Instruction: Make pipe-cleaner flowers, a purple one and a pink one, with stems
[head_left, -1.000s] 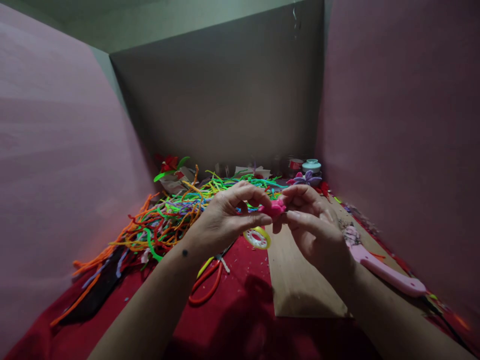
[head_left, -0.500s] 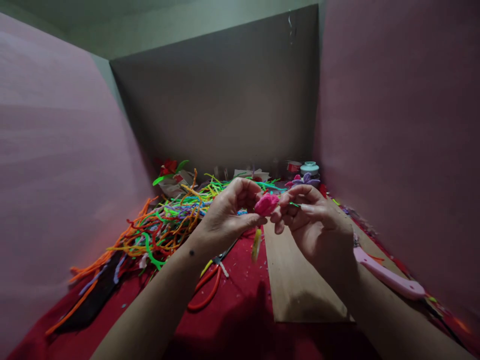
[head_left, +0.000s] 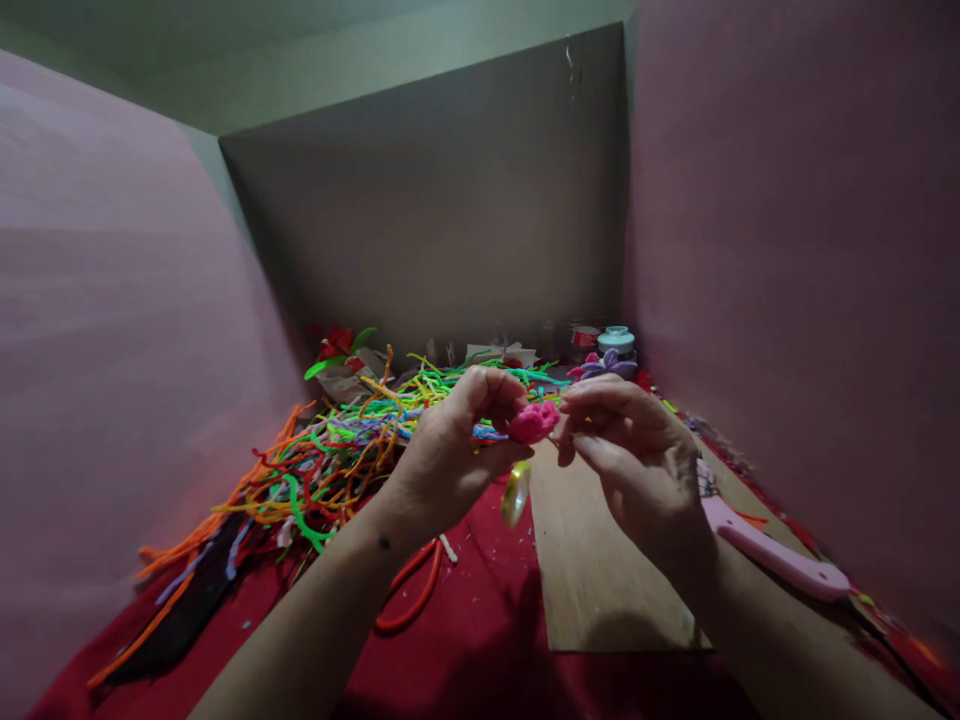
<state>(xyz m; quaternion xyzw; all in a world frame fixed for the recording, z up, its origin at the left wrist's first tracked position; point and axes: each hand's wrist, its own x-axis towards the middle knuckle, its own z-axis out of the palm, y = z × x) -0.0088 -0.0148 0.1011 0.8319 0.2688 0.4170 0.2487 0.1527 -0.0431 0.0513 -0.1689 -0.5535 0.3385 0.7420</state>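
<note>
My left hand is closed, pinching a small bright pink fuzzy bundle, bent from chenille stems, between thumb and fingers. Close against its right side is my right hand, with thumb and fingertips drawn together beside the bundle. What those fingertips hold, if anything, is too small to make out. Below the bundle a small yellow-edged roll of clear tape seems to hang in the air; what it hangs from is hidden.
A heap of coloured chenille stems covers the left side. Red-handled pliers lie partly behind my left forearm. A wooden board rests on the red cloth. Beside my right wrist lies a pink-handled tool; purple petals sit behind.
The tape roll has turned to show more of its ring. A thin green piece at my right fingertips is out of sight now. The pink bundle is turned slightly.
</note>
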